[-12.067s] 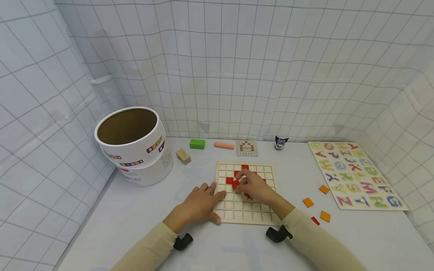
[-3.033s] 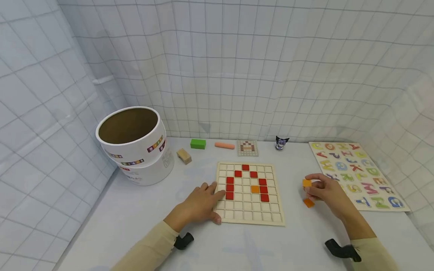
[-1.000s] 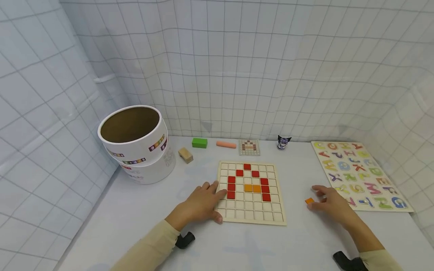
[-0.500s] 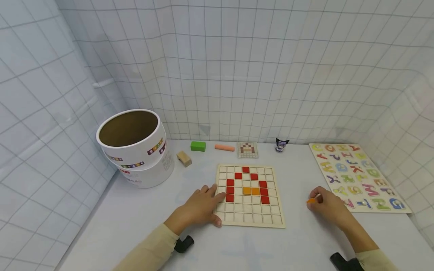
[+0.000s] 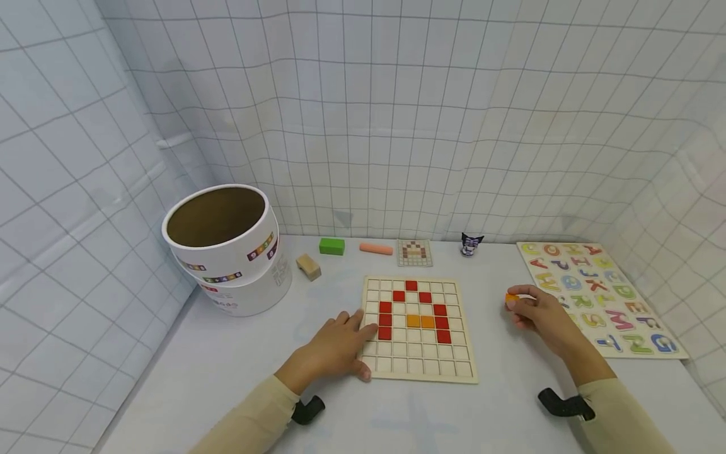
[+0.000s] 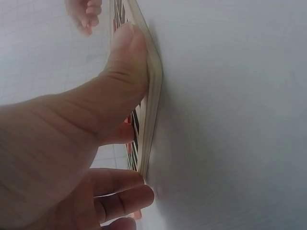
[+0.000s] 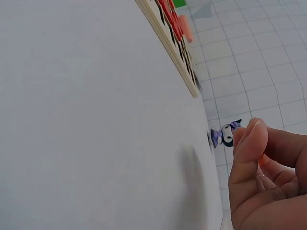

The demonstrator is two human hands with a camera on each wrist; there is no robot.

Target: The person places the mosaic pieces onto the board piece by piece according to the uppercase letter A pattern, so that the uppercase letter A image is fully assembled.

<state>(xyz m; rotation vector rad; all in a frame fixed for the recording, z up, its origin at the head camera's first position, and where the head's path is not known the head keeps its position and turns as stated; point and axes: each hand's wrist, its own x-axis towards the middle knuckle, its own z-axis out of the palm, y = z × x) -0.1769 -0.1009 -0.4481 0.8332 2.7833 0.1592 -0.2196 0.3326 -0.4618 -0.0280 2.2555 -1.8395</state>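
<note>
A square wooden grid board [image 5: 420,366] lies in the middle of the table. Several red tiles [image 5: 386,320] form an arch shape in its cells, and two orange tiles [image 5: 420,321] sit side by side between the arch's legs. My left hand [image 5: 333,347] rests at the board's left edge, its thumb on the front corner and fingertips on the rim. To the right of the board, my right hand [image 5: 541,315] pinches an orange square tile [image 5: 512,299] between thumb and fingers, above the table. In the right wrist view the fingers mostly hide that tile.
A white bucket [image 5: 266,293] stands at left. Along the back are a wooden block [image 5: 309,267], a green block [image 5: 331,246], an orange-pink stick [image 5: 376,249], a small pattern card [image 5: 414,253] and a purple-black figurine [image 5: 469,244]. An alphabet board [image 5: 604,302] lies at right.
The red arch has filled out, and two orange tiles now lie on the board. My right hand has picked the last orange tile off the table and lifted it. My left hand stays put.
</note>
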